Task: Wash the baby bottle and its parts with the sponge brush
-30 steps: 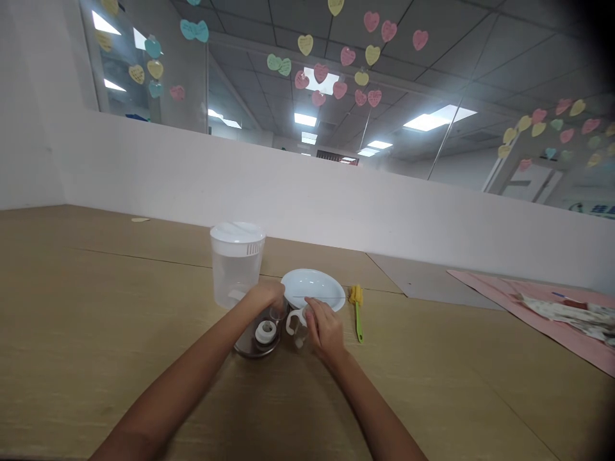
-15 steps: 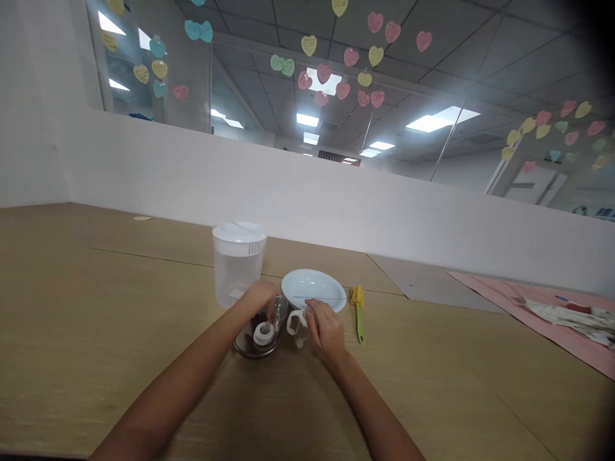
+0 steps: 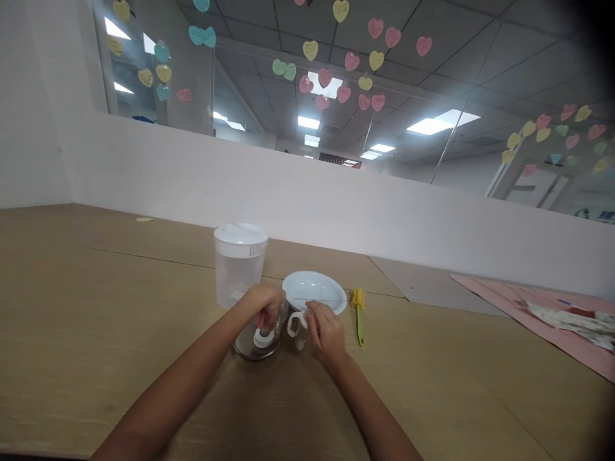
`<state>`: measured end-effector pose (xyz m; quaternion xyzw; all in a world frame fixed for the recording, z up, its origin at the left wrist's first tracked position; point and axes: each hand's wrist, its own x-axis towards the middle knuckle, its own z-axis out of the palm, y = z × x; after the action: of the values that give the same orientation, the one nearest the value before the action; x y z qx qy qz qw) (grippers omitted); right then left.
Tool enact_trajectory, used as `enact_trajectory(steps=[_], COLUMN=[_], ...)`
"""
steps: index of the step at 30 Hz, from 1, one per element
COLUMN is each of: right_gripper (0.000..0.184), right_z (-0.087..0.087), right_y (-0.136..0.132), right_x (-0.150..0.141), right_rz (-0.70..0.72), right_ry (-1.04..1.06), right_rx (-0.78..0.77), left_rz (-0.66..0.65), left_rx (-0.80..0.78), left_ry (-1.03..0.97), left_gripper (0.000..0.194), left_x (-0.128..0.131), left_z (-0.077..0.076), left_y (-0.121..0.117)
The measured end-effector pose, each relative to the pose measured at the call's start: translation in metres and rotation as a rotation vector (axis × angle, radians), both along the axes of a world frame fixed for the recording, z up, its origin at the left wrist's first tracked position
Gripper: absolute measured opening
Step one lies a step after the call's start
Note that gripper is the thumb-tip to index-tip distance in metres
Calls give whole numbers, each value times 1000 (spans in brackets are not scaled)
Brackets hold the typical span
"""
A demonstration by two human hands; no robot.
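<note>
My left hand (image 3: 270, 305) reaches down with its fingers bunched together at the top of a white ring-shaped lid (image 3: 262, 340). That lid rests on a round, shiny metal tray (image 3: 250, 347). A clear glass vessel (image 3: 284, 314) stands at the tray's right side, partly behind my left hand. My right hand (image 3: 327, 328) is curled around the top and right side of a clear jug (image 3: 301, 339) with a white handle, which points left. My fingers hide much of the jug.
A lidded translucent plastic bucket (image 3: 239, 269) stands behind my left hand. Behind the jug lies a white bowl (image 3: 314, 288). To the right is a yellow sponge brush (image 3: 359, 314) with a green handle. A pink cloth (image 3: 523, 314) with items on it covers the far right.
My left hand has come down and toward me, from beside the clear vessel onto the white ring-shaped lid. My right hand stays on the jug.
</note>
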<state>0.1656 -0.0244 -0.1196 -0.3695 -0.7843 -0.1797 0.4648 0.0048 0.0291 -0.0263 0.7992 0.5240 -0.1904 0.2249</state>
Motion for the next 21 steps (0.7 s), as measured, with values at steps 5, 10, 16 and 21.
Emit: enact_trajectory(steps=[5,10,16,21], right_gripper=[25,37,46,31], right_z=[-1,4,13,7], right_y=[-1,-5,-12,-8], right_x=[0,0,1,8], right_rz=[9,2,7,22], right_ry=[9,61,121,259], right_rx=[-16,-5,142,291], left_rz=[-2,-173,-437,-582], left_rx=[182,573,830,823], left_ry=[17,-133,-312,-351], left_gripper=[14,10,12,16], left_x=[-6,-14,11,30], left_z=[31,52,49,48], left_y=[-21,-55,-85,-103])
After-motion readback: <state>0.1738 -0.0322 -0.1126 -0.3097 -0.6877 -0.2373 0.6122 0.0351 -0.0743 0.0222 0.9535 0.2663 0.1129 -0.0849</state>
